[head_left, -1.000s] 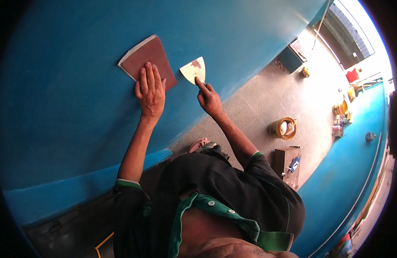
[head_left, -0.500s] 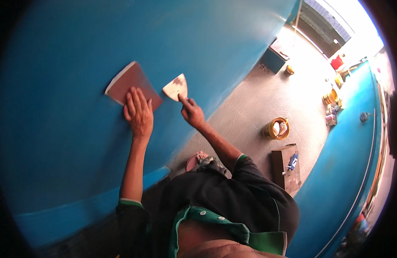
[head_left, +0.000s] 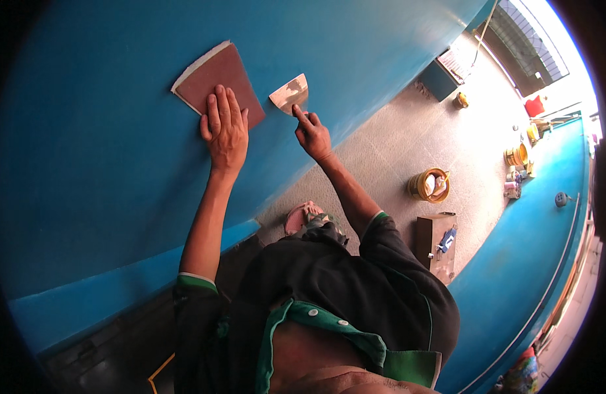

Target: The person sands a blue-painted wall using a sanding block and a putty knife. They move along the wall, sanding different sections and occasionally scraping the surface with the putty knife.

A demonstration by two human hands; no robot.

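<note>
My left hand (head_left: 227, 134) lies flat with its fingers stretched out, pressing a reddish-brown sheet of sandpaper (head_left: 214, 73) against the blue wall (head_left: 106, 164). The sheet's pale far edge curls slightly off the wall. To the right, my right hand (head_left: 313, 136) is closed round the handle of a putty knife (head_left: 291, 92), its index finger stretched along the blade. The wide metal blade has pale smears on it and points away from me, close to the wall; whether it touches the wall I cannot tell. Most of its handle is hidden in my fist.
On the speckled floor (head_left: 375, 151) to the right stand a yellow bucket (head_left: 418, 186) with pale contents and a brown box (head_left: 426, 240) with a blue item (head_left: 447, 240) on top. Farther off are a dark blue box (head_left: 439, 80) and several yellow containers (head_left: 516, 155). Another blue surface (head_left: 519, 262) borders the right.
My left hand and the sandpaper have moved up and slightly right along the wall. The right hand with the putty knife has moved the same way. The view has shifted a little.
</note>
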